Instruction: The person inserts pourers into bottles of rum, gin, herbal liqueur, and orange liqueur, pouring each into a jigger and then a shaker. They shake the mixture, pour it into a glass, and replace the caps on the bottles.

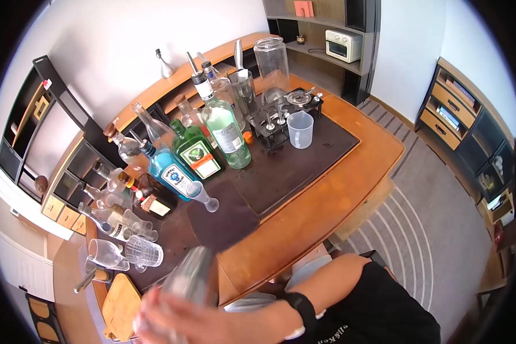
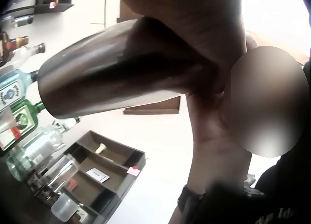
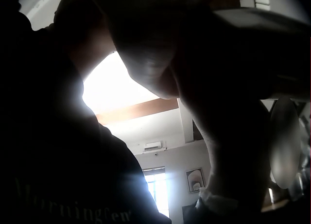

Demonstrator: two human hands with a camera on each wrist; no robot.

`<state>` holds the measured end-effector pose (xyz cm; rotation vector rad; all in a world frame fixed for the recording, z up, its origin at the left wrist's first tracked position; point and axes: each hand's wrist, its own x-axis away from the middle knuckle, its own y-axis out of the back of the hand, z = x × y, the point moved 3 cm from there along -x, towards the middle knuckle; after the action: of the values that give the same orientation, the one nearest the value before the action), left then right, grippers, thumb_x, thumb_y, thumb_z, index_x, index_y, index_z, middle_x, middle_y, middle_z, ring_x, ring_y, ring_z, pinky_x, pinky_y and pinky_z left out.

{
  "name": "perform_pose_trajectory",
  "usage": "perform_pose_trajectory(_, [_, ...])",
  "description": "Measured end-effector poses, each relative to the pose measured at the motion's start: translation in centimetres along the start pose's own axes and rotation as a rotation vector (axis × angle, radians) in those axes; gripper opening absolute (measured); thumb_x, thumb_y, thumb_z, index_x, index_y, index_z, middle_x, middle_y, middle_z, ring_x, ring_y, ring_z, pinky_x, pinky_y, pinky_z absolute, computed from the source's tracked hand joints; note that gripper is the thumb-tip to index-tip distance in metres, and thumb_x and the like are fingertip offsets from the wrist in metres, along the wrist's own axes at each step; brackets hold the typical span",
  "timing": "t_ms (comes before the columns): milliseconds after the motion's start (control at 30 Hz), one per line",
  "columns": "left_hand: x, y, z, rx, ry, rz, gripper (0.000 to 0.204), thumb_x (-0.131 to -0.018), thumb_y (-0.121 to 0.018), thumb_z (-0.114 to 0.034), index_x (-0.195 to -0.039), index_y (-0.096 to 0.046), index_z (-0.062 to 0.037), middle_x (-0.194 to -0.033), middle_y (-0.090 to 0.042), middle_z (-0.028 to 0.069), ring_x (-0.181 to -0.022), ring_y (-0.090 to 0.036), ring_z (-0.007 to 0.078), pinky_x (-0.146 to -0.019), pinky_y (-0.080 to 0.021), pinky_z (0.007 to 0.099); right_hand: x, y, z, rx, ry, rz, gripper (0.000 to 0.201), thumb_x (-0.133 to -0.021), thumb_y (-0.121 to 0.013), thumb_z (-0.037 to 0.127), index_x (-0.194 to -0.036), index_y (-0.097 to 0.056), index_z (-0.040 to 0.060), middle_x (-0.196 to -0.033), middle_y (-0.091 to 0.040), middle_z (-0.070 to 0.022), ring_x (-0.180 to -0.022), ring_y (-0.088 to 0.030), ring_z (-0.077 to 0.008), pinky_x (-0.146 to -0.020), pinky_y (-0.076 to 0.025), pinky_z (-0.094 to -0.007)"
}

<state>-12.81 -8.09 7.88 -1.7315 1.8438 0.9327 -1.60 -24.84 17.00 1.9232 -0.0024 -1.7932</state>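
A metal shaker (image 1: 192, 275), blurred in the head view, is tilted above the table's near edge. My right hand (image 1: 198, 324) grips its lower end, and the arm wears a black wristband. In the left wrist view the smooth metal body of the shaker (image 2: 107, 71) points left, while my left hand (image 2: 194, 25) curls over its other end from above, close against the right hand (image 2: 209, 105). Dark shadow fills the right wrist view, where the shaker (image 3: 272, 20) shows at the top right beside my right hand (image 3: 146, 54).
Bottles, among them a green one (image 1: 196, 150), a blue one (image 1: 169, 170) and a clear one (image 1: 226, 135), stand on the dark mat (image 1: 321, 166). Glasses (image 1: 144, 252) and a wooden board (image 1: 121, 309) are at the left. A plastic jug (image 1: 300, 131) stands beside a black rack (image 1: 269, 135).
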Motion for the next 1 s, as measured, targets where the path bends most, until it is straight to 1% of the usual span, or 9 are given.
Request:
perform_pose_trajectory(133, [0.0,-0.2,0.4,0.008,0.009,0.008,0.067,-0.097,-0.064,-0.022,-0.153,-0.032,-0.0048,-0.148,-0.043,0.0199,-0.132,-0.049,0.0332,-0.110,-0.043,0.0448,-0.2,-2.1,-5.4,-0.413,-0.306,-0.080,0.084,-0.071,-0.077,0.005,-0.146,-0.041,0.0165,-0.119,-0.054,-0.0154,-0.104,-0.055,-0.0375,-0.086,-0.049,-0.0467])
perform_pose_trajectory(233, [-0.1,0.3,1.0,0.016,0.021,-0.008,0.067,-0.096,-0.064,-0.023,-0.153,-0.032,-0.0049,-0.147,-0.044,0.0194,-0.131,-0.050,0.0326,-0.110,-0.043,0.0446,-0.1,-2.3,-1.0,-0.382,-0.222,-0.231,0.058,-0.085,-0.066,0.015,-0.138,-0.049,-0.0004,-0.132,-0.050,-0.0241,-0.123,-0.053,-0.0427,-0.105,-0.047,-0.0580])
perform_pose_trajectory(267, [-0.1,0.6,1.1,0.014,0.029,-0.014,0.067,-0.096,-0.065,-0.023,-0.153,-0.033,-0.0049,-0.147,-0.044,0.0192,-0.131,-0.050,0.0324,-0.110,-0.044,0.0445,-0.5,-1.6,0.4,-0.071,-0.023,-0.093,0.056,-0.086,-0.063,0.019,-0.133,-0.051,-0.0087,-0.138,-0.047,-0.0274,-0.130,-0.049,-0.0469,-0.114,-0.039,-0.0626])
perform_pose_trajectory(333, [-0.4,0.9,1.2,0.013,0.034,-0.020,0.068,-0.096,-0.065,-0.023,-0.153,-0.033,-0.0049,-0.147,-0.044,0.0189,-0.130,-0.050,0.0320,-0.109,-0.044,0.0444,-1.4,-1.7,1.9,-0.196,-0.068,-0.409,0.036,-0.095,-0.060,0.022,-0.118,-0.057,-0.0055,-0.123,-0.055,-0.0247,-0.114,-0.055,-0.0454,-0.102,-0.046,-0.0604])
perform_pose_trajectory(400, [-0.6,1.1,1.2,0.015,0.036,-0.025,0.068,-0.096,-0.065,-0.024,-0.152,-0.033,-0.0049,-0.146,-0.045,0.0186,-0.130,-0.051,0.0316,-0.109,-0.044,0.0442,-0.2,-2.0,1.9,0.015,-0.009,-0.034,0.058,-0.087,-0.061,0.017,-0.141,-0.048,-0.0007,-0.135,-0.048,-0.0261,-0.125,-0.052,-0.0461,-0.108,-0.044,-0.0602])
perform_pose_trajectory(533, [-0.2,0.5,1.4,0.026,0.045,-0.013,0.068,-0.096,-0.066,-0.025,-0.152,-0.033,-0.0050,-0.145,-0.046,0.0180,-0.129,-0.051,0.0308,-0.108,-0.045,0.0439,-0.3,-1.3,-4.5,-0.403,-0.366,0.033,0.056,-0.091,-0.054,0.014,-0.147,-0.046,0.0165,-0.130,-0.049,-0.0238,-0.119,-0.055,-0.0439,-0.100,-0.048,-0.0564])
perform_pose_trajectory(667, [-0.5,0.7,2.0,0.044,0.051,-0.013,0.068,-0.096,-0.067,-0.026,-0.151,-0.034,-0.0051,-0.144,-0.047,0.0173,-0.127,-0.052,0.0300,-0.107,-0.046,0.0436,-0.5,-1.9,-0.4,-0.175,-0.114,-0.087,0.056,-0.090,-0.057,0.021,-0.145,-0.047,0.0127,-0.130,-0.048,-0.0253,-0.124,-0.050,-0.0487,-0.104,-0.044,-0.0602])
perform_pose_trajectory(733, [-0.6,0.9,2.1,0.048,0.063,-0.021,0.068,-0.095,-0.068,-0.026,-0.151,-0.034,-0.0051,-0.144,-0.047,0.0170,-0.127,-0.052,0.0296,-0.107,-0.046,0.0434,-1.7,-1.4,2.8,-0.303,-0.168,-0.458,0.039,-0.097,-0.057,0.025,-0.125,-0.054,-0.0020,-0.119,-0.055,-0.0250,-0.113,-0.056,-0.0456,-0.100,-0.047,-0.0603])
perform_pose_trajectory(1000, [0.0,-0.3,1.9,0.129,0.083,0.017,0.069,-0.095,-0.069,-0.028,-0.150,-0.035,-0.0052,-0.142,-0.049,0.0157,-0.125,-0.054,0.0280,-0.105,-0.047,0.0428,-0.6,-1.8,-3.0,-0.324,-0.271,0.014,0.071,-0.085,-0.064,0.015,-0.151,-0.039,0.0143,-0.130,-0.046,-0.0271,-0.126,-0.049,-0.0484,-0.105,-0.042,-0.0635])
